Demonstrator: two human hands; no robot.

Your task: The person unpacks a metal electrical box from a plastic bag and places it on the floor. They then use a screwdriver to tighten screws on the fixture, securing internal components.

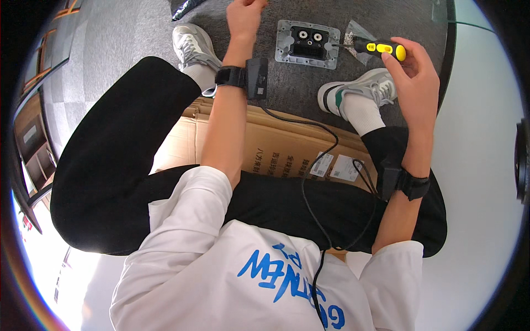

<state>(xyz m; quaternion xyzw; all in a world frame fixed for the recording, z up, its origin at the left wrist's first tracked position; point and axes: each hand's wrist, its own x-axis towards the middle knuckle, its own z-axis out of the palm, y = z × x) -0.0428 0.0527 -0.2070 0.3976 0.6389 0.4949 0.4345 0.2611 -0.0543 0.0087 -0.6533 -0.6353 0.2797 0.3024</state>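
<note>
My right hand [417, 74] is closed around the end of a screwdriver [378, 48] with a black and yellow handle. The shaft points left, its tip at the right rim of a grey metal housing [281, 52]. A black block [306, 51] with two round pale fittings sits inside that housing, which lies flat on the floor. My left hand [244, 21] is left of the housing, at the top edge of the view. Its fingers look curled together, partly cut off, and what they hold cannot be made out.
Behind the screwdriver lies a clear plastic bag [353, 33] of small parts. My shoes flank the housing on the dark carpet [132, 33]. Flat cardboard boxes [265, 140] lie under my legs. A black cable [303, 193] runs between my wrist-worn devices. A pale wall [480, 138] stands at right.
</note>
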